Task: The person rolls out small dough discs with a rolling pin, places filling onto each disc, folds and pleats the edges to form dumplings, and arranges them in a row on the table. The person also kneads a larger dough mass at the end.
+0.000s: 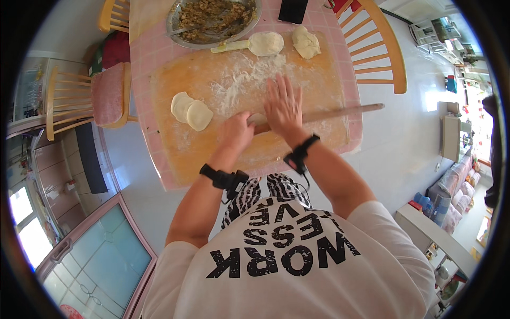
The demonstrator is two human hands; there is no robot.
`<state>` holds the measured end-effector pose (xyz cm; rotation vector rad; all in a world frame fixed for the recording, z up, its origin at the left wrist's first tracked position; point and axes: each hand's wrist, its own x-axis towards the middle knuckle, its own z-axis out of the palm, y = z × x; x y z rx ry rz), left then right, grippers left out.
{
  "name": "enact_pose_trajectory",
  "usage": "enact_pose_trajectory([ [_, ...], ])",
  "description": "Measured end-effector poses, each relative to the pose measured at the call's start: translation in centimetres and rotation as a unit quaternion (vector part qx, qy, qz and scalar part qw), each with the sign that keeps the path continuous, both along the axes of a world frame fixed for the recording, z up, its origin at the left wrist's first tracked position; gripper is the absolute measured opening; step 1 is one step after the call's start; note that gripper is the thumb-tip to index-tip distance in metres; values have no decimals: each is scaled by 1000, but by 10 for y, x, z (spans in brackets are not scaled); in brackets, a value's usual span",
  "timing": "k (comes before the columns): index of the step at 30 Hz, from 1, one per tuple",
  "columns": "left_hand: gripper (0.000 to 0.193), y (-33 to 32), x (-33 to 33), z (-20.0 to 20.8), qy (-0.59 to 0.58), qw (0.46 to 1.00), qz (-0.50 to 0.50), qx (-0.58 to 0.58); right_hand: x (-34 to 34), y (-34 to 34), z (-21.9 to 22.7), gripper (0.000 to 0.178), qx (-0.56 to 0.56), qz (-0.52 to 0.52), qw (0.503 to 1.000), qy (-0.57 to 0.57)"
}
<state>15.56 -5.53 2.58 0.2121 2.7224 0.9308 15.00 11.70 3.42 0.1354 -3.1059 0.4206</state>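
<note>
A wooden rolling pin (345, 110) lies across the floured wooden board (180, 154), its far end reaching past the board's right edge. My right hand (284, 109) presses palm down on the pin with its fingers stretched out. At the pin's left end, my left hand (236, 130) is closed, thumb and fingers at the edge of a small dough round (257, 118). The right hand and the pin hide part of that round. Left of my hands, several flat dough wrappers (198, 116) overlap one another on the board.
At the table's far side stands a metal bowl (215, 21) of brown filling. A scoop of flour (265, 44) and a dough lump (306, 42) rest along the board's far edge, with a black object (292, 10) beyond. Wooden chairs (380, 50) flank the pink checked tablecloth (142, 64).
</note>
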Motion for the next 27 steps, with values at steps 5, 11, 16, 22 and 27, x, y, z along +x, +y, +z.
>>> enact_pose_trajectory([
  [5,15,11,-16,-1,-8,999,-45,16,11,1,-25,59,12,-4,999,-35],
  [11,24,-39,6,2,-272,854,165,412,124,40,-29,57,-75,135,987,-33],
  [16,31,-90,37,39,-334,760,160,534,87,44,-9,40,-110,216,970,28],
  [22,24,-139,71,79,-294,693,180,633,37,21,23,39,-69,89,992,62],
  [27,29,-167,97,97,-253,719,219,609,-22,3,-1,37,-44,98,993,53],
])
